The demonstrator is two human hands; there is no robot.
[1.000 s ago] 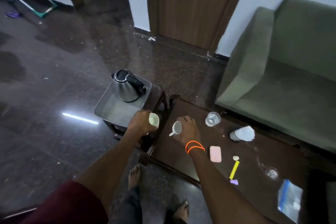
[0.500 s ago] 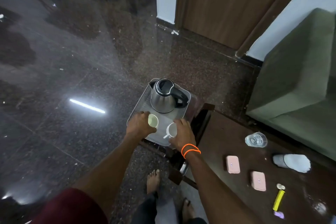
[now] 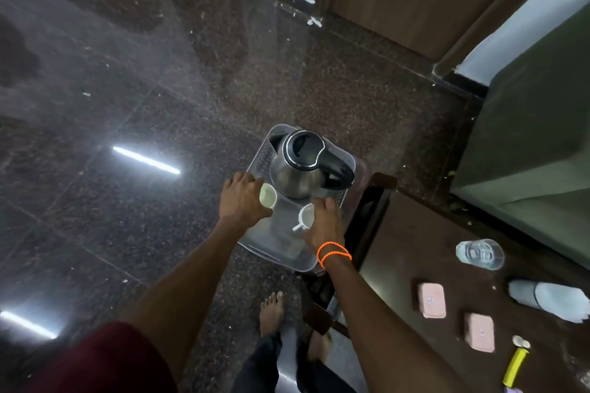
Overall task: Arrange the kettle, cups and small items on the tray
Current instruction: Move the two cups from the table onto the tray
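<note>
A green sofa (image 3: 526, 150) fills the far right, above a dark table (image 3: 415, 233) bearing a glass (image 3: 480, 254) and two pink boxes (image 3: 431, 300). Left of it, the grey tray (image 3: 281, 252) carries a steel kettle (image 3: 303, 166) at its far end. Nearer, the left hand (image 3: 242, 201) grips one white cup (image 3: 267, 195) and the right hand (image 3: 325, 223) another cup (image 3: 306, 217).

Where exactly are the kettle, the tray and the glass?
kettle (image 3: 295, 174): head view, on its steel body.
tray (image 3: 255, 166): head view, on its left wall.
glass (image 3: 480, 254): head view, on its middle.
</note>
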